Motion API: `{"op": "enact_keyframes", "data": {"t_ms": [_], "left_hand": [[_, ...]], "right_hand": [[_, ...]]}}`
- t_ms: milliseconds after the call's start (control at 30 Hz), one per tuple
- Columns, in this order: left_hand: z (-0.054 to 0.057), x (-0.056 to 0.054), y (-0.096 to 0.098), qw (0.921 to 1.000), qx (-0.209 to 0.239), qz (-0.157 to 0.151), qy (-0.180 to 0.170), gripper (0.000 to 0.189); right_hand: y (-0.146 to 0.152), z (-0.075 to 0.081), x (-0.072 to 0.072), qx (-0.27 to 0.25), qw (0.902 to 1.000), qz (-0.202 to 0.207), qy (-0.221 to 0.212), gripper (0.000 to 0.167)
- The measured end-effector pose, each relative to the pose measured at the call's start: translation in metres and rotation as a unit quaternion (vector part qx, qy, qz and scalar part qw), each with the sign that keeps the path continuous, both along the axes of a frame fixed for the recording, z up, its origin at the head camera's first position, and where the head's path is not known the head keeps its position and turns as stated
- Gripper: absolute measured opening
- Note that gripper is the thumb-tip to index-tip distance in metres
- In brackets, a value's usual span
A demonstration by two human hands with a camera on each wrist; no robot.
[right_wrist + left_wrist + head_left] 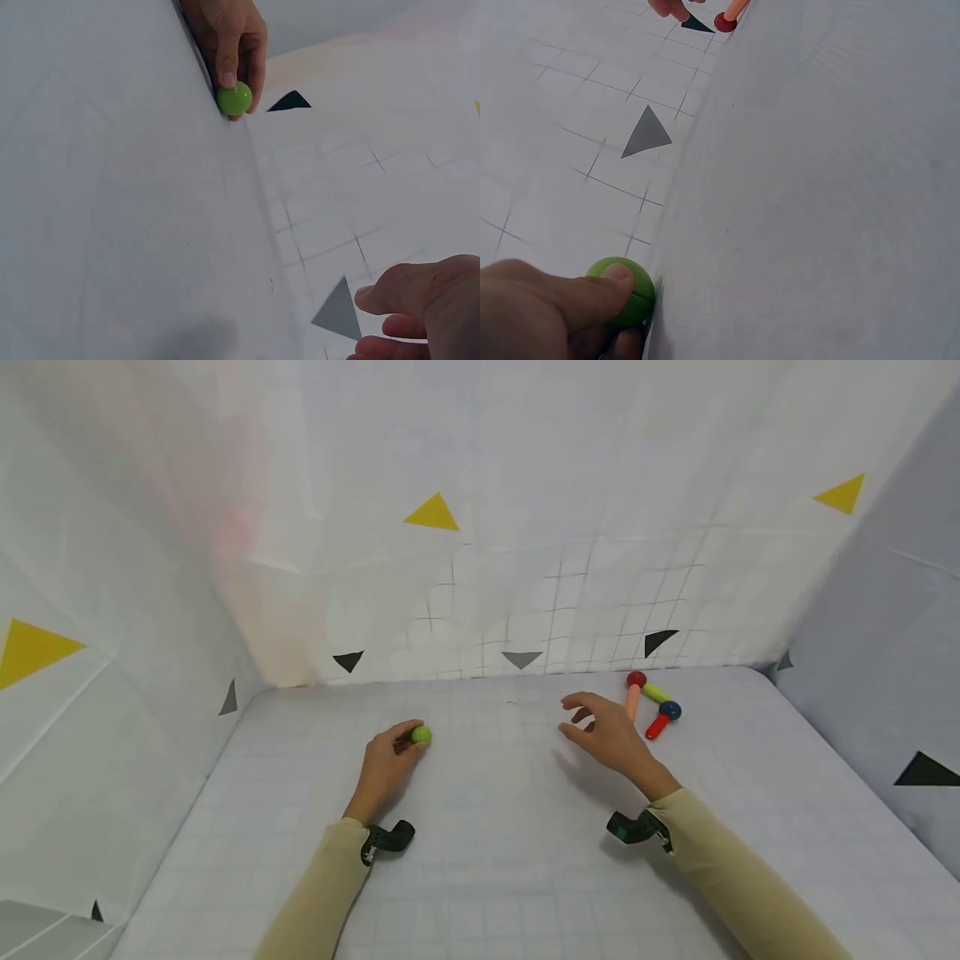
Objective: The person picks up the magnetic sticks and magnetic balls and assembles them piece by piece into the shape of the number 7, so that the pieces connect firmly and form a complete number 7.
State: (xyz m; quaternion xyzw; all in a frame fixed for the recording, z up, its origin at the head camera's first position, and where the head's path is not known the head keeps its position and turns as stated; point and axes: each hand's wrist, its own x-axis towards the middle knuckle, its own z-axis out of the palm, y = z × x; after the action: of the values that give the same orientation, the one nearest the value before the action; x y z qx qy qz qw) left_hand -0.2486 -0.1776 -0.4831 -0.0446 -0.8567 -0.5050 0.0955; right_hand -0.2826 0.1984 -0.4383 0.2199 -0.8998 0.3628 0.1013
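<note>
A small green ball is pinched between the thumb and fingers of my left hand, low over the table at centre left. A thin seam shows across the ball in the left wrist view; part of it lies behind the thumb. My right hand hovers above the table at centre right, thumb and fingers apart, with nothing between them. Just beyond it lie a red ball with a peach stick, and a dark blue ball between a red stick and a yellow-green stick.
A white cloth covers the table. White sheet walls rise at the back, left and right, marked with yellow and black triangles and faint grid lines. Each wrist wears a small black camera, like the left one.
</note>
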Motion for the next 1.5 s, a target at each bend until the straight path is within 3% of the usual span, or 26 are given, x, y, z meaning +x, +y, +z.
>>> {"op": "enact_keyframes", "data": {"t_ms": [367, 667, 1000, 1500], "left_hand": [[-0.001, 0.0, 0.002, 0.9999, 0.012, -0.003, -0.01, 0.039], [0.0, 0.0, 0.0, 1.0, 0.007, 0.001, -0.007, 0.04], [0.002, 0.001, 0.002, 0.9997, 0.011, 0.005, -0.022, 0.04], [0.0, -0.001, 0.002, 0.9997, 0.011, 0.007, -0.023, 0.04]], "right_hand": [[0.042, 0.009, 0.001, 0.024, 0.9977, -0.051, 0.039, 0.032], [0.062, 0.006, 0.002, 0.009, 0.9963, -0.079, 0.033, 0.027], [0.081, 0.007, 0.001, 0.036, 0.993, -0.1, 0.051, 0.036], [0.103, 0.007, -0.007, 0.1, 0.9852, -0.13, -0.053, 0.045]]}}
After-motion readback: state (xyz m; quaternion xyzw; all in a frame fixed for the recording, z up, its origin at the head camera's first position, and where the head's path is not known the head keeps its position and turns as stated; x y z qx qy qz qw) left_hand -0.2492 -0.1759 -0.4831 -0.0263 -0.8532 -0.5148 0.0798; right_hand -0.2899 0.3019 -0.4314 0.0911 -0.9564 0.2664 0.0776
